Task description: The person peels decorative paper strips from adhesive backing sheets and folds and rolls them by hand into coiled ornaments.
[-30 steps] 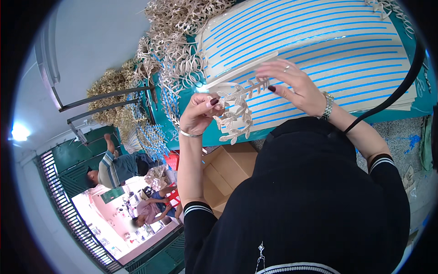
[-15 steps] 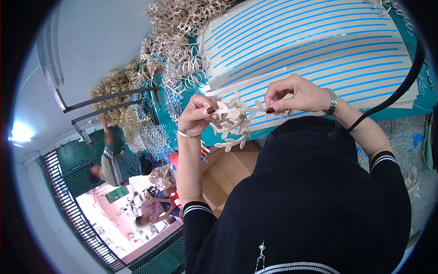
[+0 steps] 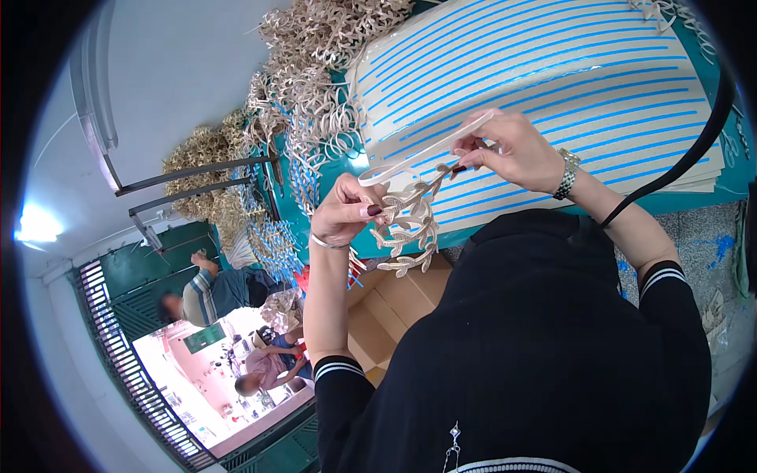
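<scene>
My left hand (image 3: 344,211) pinches a beige leaf-shaped trim (image 3: 410,226), whose leafy loops hang below the fingers. My right hand (image 3: 514,154) is closed, thumb and fingertips gripping the trim's other end, so a leafy stretch spans the gap between the hands. A pale, narrow strip (image 3: 430,150) arches over that gap, from near the left fingers to the right knuckles; which fingers hold it, if any, I cannot tell. Both hands are raised over the near edge of a stack of beige sheets with blue stripes (image 3: 544,79).
Heaps of beige leafy trim (image 3: 303,94) lie on the green table (image 3: 341,169) to the left. An open cardboard box (image 3: 394,303) stands below the near edge. A black cable (image 3: 694,150) curves past my right forearm. Two other people are farther left.
The trim between my hands, pulled straight before, now bends upward toward my right hand. My right hand has risen slightly, and the pale strip now arches above the trim.
</scene>
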